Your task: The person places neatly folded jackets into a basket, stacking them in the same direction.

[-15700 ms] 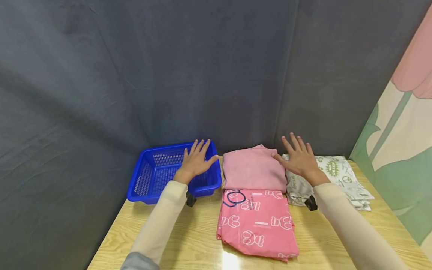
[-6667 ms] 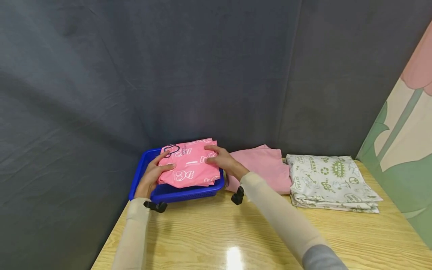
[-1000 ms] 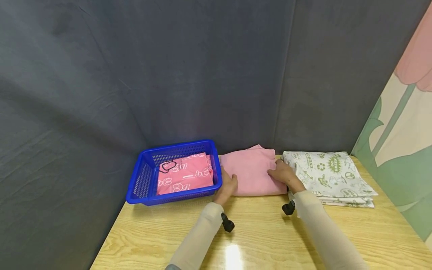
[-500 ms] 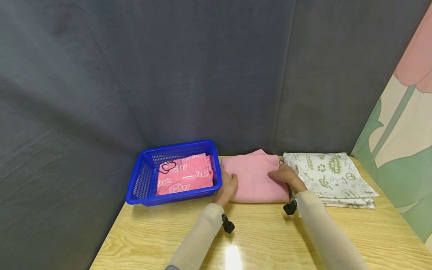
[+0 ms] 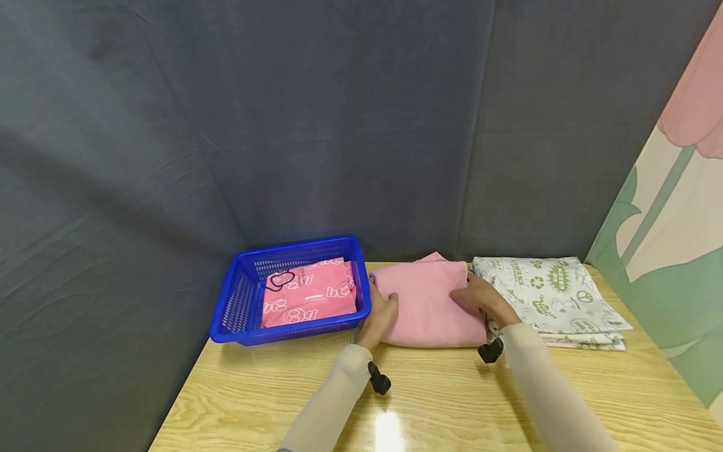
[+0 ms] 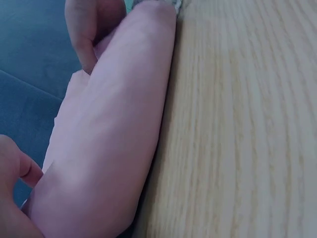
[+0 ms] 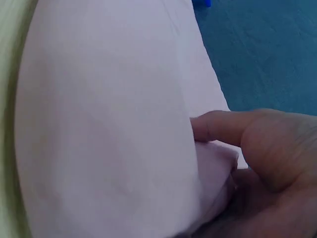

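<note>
A plain light pink folded cloth (image 5: 426,307) lies between my hands, thick and rounded along its near edge. My left hand (image 5: 378,317) holds its left side, thumb on top, right beside the basket. On the opposite side my right hand (image 5: 482,298) grips the cloth's edge with the thumb over it; the right wrist view shows the thumb pressing a fold, other fingers tucked under and partly hidden. A blue plastic basket (image 5: 351,240) at the left contains a folded pink cloth with white bear-like outlines (image 5: 316,298).
A stack of folded white cloth with green prints (image 5: 556,298) sits at the right, close against my right hand. Everything rests on a wooden table (image 5: 452,402). A dark grey curtain (image 5: 339,125) hangs behind, and a painted wall (image 5: 678,263) borders the right.
Earlier, the printed pink cloth went from the table into the basket. Over the last second, the plain pink cloth has shifted slightly towards me between my hands.
</note>
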Available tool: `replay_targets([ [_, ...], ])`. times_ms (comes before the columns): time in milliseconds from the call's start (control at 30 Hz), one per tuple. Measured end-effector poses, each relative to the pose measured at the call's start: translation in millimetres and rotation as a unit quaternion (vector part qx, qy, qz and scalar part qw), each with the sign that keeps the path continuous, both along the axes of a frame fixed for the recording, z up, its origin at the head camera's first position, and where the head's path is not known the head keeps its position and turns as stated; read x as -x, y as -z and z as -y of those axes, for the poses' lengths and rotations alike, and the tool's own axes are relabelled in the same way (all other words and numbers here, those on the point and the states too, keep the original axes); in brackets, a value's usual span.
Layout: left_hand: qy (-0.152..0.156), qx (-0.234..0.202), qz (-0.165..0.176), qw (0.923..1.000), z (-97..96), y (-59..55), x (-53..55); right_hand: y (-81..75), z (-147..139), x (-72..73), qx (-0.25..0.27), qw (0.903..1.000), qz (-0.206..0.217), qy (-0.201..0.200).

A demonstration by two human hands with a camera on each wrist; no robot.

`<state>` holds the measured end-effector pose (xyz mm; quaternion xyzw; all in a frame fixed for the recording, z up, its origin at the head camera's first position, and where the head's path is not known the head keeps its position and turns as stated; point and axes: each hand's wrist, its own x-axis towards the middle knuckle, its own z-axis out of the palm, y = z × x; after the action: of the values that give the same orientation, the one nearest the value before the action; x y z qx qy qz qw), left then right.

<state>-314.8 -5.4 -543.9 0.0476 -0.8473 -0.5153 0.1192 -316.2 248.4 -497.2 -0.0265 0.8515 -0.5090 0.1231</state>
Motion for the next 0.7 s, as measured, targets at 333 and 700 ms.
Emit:
replay_targets([
  [333, 0.060, -0.056, -0.010, 0.9966, 8.7, 2.2, -7.2, -4.0, -16.1, -9.8, 0.021, 0.9979, 0.026, -0.056],
  [700, 0.140, -0.138, 0.023, 0.9803, 18.8, 16.2, -12.2, 8.6, -35.5, -27.1, 0.131, 0.9881, 0.063, -0.049],
])
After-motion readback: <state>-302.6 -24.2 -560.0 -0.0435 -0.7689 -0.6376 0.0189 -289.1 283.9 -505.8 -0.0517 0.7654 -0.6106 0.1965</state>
